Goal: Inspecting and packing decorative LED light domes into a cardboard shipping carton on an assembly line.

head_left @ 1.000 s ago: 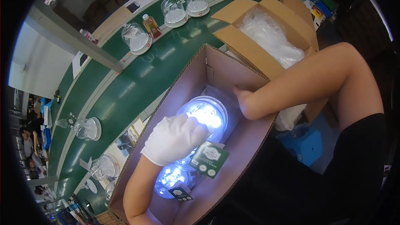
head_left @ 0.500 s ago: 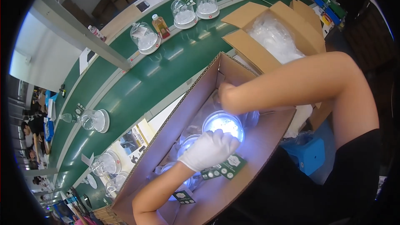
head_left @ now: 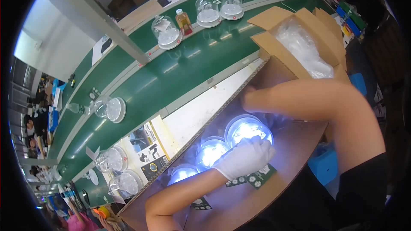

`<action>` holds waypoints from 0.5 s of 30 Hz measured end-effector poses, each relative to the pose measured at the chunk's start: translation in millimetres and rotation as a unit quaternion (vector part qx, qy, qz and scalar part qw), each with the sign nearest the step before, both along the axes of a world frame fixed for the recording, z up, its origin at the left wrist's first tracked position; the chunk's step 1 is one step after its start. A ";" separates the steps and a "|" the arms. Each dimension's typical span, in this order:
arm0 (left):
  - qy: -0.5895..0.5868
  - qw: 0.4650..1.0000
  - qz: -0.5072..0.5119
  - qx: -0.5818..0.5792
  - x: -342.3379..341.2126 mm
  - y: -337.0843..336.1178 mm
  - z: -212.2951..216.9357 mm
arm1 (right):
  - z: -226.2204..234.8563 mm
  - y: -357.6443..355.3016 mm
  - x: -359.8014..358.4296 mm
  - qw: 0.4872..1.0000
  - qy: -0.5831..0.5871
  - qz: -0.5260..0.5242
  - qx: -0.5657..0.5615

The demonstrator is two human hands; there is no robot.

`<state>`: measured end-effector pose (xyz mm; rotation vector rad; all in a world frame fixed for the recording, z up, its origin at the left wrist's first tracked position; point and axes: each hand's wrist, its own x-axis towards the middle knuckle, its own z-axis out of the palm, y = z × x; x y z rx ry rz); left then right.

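Inside a deep cardboard box (head_left: 295, 145) lie several dome-shaped lamps in clear plastic, their round bases glowing bluish white. My left hand (head_left: 248, 158), in a white glove, has its fingers curled at the lower edge of the uppermost lit lamp (head_left: 252, 129); what they pinch is hidden. Just below-left of it glows a second lit lamp (head_left: 209, 152), and a third lit lamp (head_left: 182, 173) is partly covered by my left forearm. My right hand reaches into the far end of the box, its fingers out of sight. Green printed tags (head_left: 261, 175) hang beside my glove.
A green conveyor belt (head_left: 171, 79) runs beyond the box, carrying clear dome lamps (head_left: 166, 34) and a bottle (head_left: 183, 21). An open carton (head_left: 267, 19) with plastic-wrapped contents stands at upper right. A blue bin (head_left: 324, 164) sits below it. More domes (head_left: 113, 159) stand at left.
The whole view has shifted, so the box and belt appear slightly elsewhere. The lamps in the box show more plainly. My left hand remains at the uppermost lit lamp, my right arm in the box.
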<state>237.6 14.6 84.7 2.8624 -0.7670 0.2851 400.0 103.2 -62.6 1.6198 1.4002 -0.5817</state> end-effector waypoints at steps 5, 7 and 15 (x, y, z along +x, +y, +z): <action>-0.014 1.000 0.001 -0.001 10.8 -11.6 2.2 | 28.7 -130.8 74.7 0.879 0.229 0.099 0.406; -0.015 1.000 -0.004 0.017 19.4 -14.2 -0.6 | 16.5 -125.5 75.0 0.987 0.039 0.039 0.151; 0.026 0.997 0.071 0.018 37.0 7.9 -2.4 | 228.6 -135.3 39.1 0.982 0.133 0.084 0.104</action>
